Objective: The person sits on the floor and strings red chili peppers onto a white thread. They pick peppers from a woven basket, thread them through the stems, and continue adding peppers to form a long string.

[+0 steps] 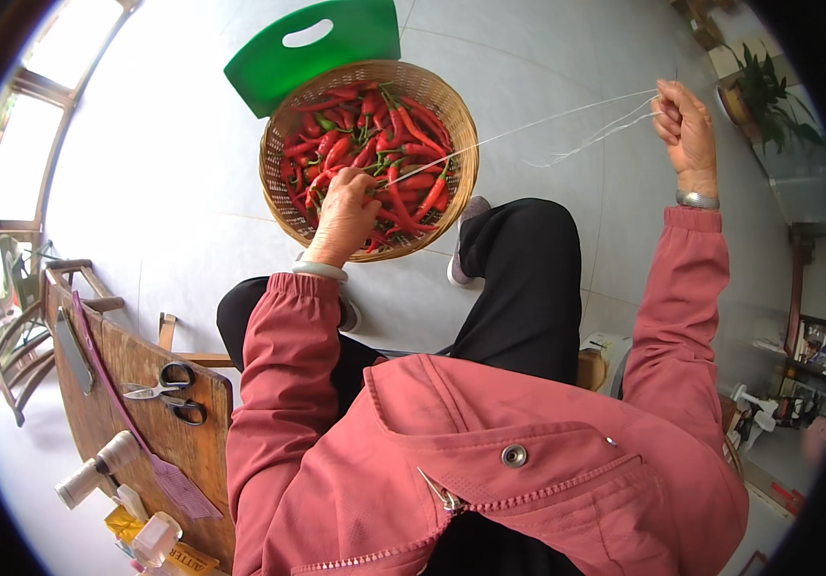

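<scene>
A round wicker basket point(467, 144) full of red chili peppers point(341, 151) stands on the floor before me. My left hand point(348, 209) is down on the peppers, its fingertips partly hidden; a white thread point(528, 128) runs taut from beside it up to the right. Raised at the far right, my right hand point(683, 129) pinches the thread and a thin needle point(676, 72) that points up from the fingertips. Loose thread ends point(578, 150) hang from that hand over the floor. Whether my left fingers hold a pepper or the thread cannot be told.
A green plastic board point(348, 36) with a handle slot touches the basket's back rim. On the wooden table point(117, 345) at left are black-handled scissors point(168, 392), a knife blade point(74, 353), a purple fly swatter point(175, 486) and thread spools point(96, 468). A potted plant point(765, 93) stands at upper right.
</scene>
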A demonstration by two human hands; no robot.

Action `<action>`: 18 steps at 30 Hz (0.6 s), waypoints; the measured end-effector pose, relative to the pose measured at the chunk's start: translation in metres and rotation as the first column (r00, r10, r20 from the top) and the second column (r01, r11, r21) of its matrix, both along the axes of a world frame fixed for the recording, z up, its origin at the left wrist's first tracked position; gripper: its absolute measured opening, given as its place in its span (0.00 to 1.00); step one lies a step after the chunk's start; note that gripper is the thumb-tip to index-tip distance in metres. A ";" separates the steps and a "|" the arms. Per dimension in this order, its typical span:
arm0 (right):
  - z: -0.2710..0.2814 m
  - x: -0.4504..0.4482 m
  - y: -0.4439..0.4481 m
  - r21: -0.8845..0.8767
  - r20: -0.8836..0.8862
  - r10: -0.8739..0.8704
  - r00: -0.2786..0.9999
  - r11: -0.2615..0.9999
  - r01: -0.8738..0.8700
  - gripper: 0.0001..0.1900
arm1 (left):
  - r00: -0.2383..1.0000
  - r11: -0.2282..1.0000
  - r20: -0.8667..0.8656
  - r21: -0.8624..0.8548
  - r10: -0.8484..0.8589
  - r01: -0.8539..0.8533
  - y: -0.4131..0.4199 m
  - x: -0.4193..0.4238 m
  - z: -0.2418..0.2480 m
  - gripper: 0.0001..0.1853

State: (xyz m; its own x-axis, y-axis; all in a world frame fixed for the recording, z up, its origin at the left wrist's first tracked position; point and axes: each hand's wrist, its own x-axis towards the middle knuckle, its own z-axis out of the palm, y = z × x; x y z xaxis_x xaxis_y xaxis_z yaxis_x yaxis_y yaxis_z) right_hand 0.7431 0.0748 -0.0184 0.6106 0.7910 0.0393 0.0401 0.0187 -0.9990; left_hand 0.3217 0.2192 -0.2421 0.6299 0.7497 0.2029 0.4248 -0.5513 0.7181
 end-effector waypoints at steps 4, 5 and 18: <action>-0.002 0.001 -0.016 -0.010 0.024 0.001 1.000 1.000 -0.001 0.17 | 0.995 0.996 0.049 -0.026 0.091 -0.090 0.001 -0.002 -0.004 0.19; -0.004 0.001 -0.019 -0.009 0.036 0.010 0.999 1.000 -0.010 0.17 | 0.993 0.994 0.054 0.002 0.108 -0.108 0.000 -0.002 -0.005 0.19; 0.008 -0.029 -0.052 0.078 -0.014 -0.012 1.000 0.997 0.013 0.12 | 0.953 0.965 -0.155 0.007 0.259 -0.261 -0.018 -0.003 -0.004 0.12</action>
